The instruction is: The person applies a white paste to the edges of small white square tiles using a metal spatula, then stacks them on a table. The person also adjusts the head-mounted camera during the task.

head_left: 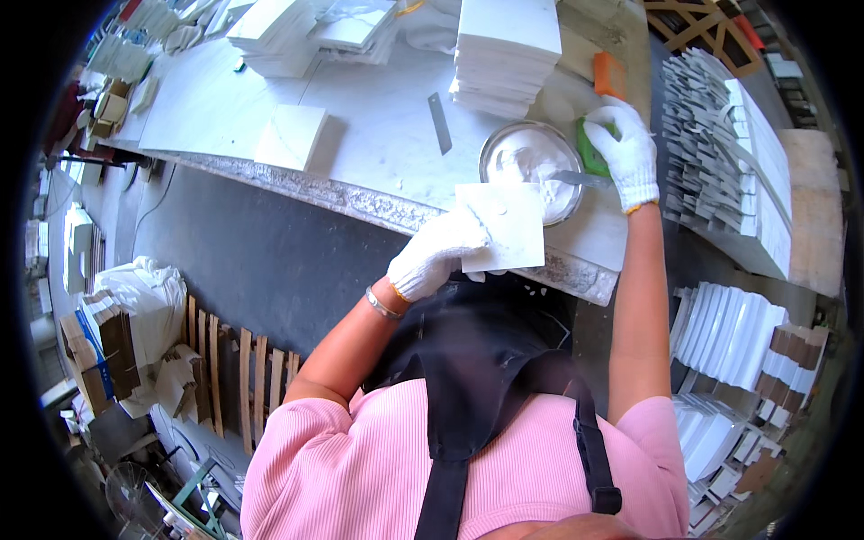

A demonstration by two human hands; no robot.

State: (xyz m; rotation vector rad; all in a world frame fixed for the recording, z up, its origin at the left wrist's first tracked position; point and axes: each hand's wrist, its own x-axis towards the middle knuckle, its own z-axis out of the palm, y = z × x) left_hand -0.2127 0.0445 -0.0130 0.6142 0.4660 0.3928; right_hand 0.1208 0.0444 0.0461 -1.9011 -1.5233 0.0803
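My left hand point(441, 250), in a white knit glove, grips a thin white square tile point(515, 236) by its left side, over the table's front edge. My gloved right hand point(627, 155) is at the right end of the table, its fingers curled round a green block point(594, 146) that they partly hide. Just past the fingertips lies an orange block point(610, 75). Between the hands stands a round tub of white paste point(525, 160), partly covered by the tile. A flat metal scraper point(580, 179) rests across the tub's right rim, its tip in the paste.
A tall stack of white tiles point(506, 54) stands behind the tub. A flat metal strip point(439, 123) and a single tile point(291, 137) lie on the stone-topped table point(378, 148). Stacked pale strips point(706, 153) rise at the right. Wooden slats point(229, 364) stand at lower left.
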